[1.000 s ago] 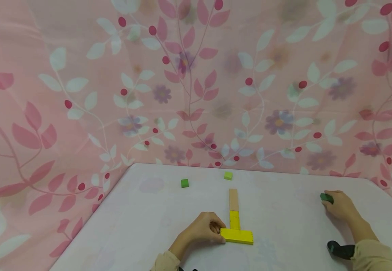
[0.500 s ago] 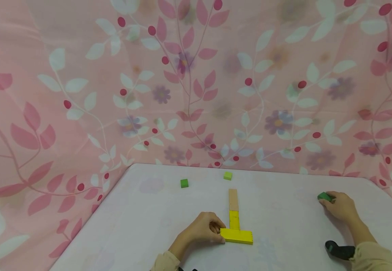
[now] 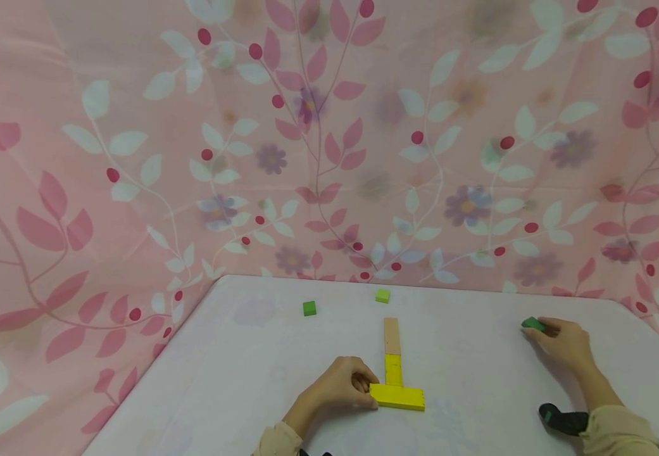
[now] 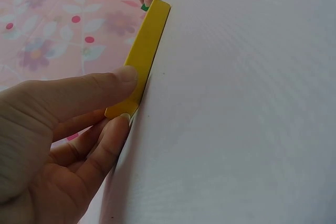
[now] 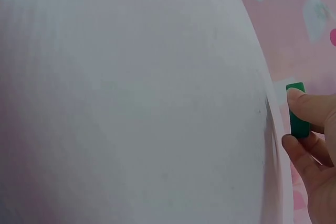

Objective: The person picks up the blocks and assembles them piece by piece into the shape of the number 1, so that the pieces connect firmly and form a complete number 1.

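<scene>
My left hand (image 3: 343, 385) pinches the left end of a long yellow block (image 3: 400, 398), thumb on one side and fingers on the other in the left wrist view. Above that block in the head view, a shorter yellow block (image 3: 394, 370) and a plain wooden block (image 3: 391, 336) line up end to end, so the three form an upside-down T. Over at the right, my right hand (image 3: 567, 342) pinches a small dark green block (image 3: 533, 324) between thumb and fingertips. The right wrist view shows this green block (image 5: 299, 116) upright in the grip.
Toward the back of the white table (image 3: 238, 380) lie a green cube (image 3: 309, 308) and a light green cube (image 3: 383, 296). A black wrist-worn device (image 3: 563, 419) sits by the right sleeve. Pink floral cloth (image 3: 329, 158) hangs behind the table.
My right hand has moved left and slightly away from me, carrying the green block. The left hand and the yellow block have stayed put.
</scene>
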Demonstrator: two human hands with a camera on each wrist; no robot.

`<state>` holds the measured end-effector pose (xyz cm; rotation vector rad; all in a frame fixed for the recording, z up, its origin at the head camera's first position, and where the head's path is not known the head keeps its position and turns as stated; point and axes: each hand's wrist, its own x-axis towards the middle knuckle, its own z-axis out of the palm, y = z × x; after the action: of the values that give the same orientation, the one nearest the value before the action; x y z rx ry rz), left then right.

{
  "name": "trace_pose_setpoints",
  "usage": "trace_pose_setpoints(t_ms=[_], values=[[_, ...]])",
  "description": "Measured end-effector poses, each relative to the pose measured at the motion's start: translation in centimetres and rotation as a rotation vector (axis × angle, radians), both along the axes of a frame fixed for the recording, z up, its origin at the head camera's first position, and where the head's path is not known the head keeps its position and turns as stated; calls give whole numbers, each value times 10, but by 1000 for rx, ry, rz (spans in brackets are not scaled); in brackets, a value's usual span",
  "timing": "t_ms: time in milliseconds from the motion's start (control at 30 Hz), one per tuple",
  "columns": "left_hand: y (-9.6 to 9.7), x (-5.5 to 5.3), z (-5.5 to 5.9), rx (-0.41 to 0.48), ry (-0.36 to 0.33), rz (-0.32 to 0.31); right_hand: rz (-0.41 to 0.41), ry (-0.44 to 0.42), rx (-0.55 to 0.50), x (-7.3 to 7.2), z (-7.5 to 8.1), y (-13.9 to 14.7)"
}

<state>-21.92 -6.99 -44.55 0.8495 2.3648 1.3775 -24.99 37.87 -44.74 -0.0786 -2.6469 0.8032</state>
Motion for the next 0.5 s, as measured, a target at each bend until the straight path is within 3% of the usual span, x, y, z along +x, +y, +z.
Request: trace_pose_setpoints(t_ms=[500], values=[[0, 0, 0, 2, 0, -3, 40, 37, -35, -8, 0, -26]])
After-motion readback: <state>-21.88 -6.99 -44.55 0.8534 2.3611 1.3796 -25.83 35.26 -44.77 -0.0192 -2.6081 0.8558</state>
